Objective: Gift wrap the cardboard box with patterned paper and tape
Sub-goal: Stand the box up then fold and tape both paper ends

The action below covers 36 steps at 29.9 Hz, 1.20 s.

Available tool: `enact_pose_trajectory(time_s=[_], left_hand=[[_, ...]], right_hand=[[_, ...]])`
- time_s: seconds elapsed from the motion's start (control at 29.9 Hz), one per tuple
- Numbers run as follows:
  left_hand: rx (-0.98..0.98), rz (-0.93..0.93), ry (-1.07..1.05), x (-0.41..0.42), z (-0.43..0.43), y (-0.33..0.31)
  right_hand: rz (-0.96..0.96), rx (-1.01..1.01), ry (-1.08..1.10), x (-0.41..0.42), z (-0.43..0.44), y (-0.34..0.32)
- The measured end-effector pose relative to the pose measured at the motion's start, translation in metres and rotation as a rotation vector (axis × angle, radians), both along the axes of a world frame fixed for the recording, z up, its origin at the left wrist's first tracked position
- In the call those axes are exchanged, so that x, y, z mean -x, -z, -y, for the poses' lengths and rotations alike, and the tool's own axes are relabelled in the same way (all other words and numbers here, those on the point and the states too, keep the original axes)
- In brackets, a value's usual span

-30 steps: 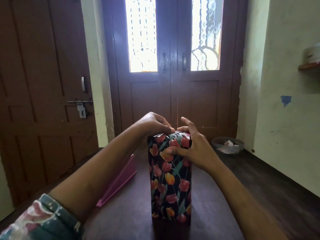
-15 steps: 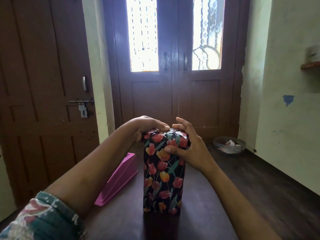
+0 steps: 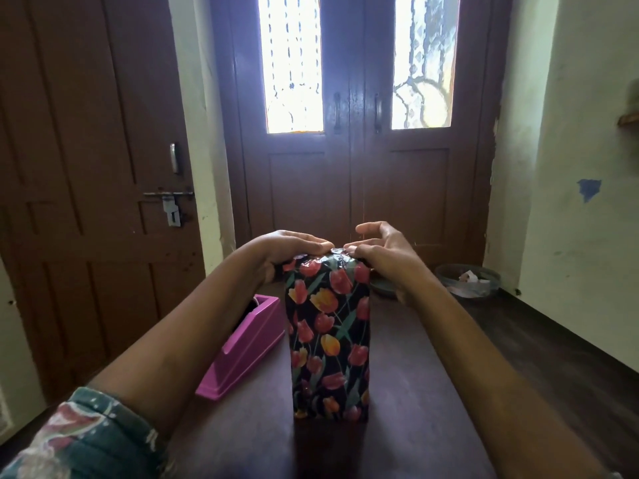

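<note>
The box stands upright on the dark table, fully covered in black paper with red and yellow tulips. The paper at its top end is folded and shiny, crinkled under tape. My left hand lies over the top left corner, fingers flat on the top fold and palm against the side. At the top right corner my right hand has fingertips touching the top edge, the index finger lifted and fingers apart.
A pink tape dispenser lies on the table just left of the box, under my left forearm. A clear bowl with scraps sits on the floor at the right by the wall. Brown doors stand behind.
My right hand has let go of the box's front face and moved up to the top right corner, fingers spreading. The left hand stays pressed on the top.
</note>
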<state>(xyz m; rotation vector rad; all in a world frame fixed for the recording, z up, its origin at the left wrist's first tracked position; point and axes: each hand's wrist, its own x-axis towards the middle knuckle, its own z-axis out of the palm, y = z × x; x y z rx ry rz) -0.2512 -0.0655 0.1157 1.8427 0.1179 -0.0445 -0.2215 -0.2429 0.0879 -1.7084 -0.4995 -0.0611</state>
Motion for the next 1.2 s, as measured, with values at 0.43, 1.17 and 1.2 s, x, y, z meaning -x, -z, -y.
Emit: enact_pose_trajectory(time_s=[0.43,1.17,1.2], left_hand=[[-0.106,-0.018,0.018,-0.007,0.004,-0.003],[-0.572,-0.403,-0.405,0.031,-0.093,0.085],[-0.536,-0.393,-0.419,0.03,-0.091,0.086]], right_hand=[[0.768,0.502,0.127,0.022,0.0,0.021],[0.757,0.516,0.171,0.016,-0.005,0.024],[0.762,0.521,0.177,0.017,-0.006,0.024]])
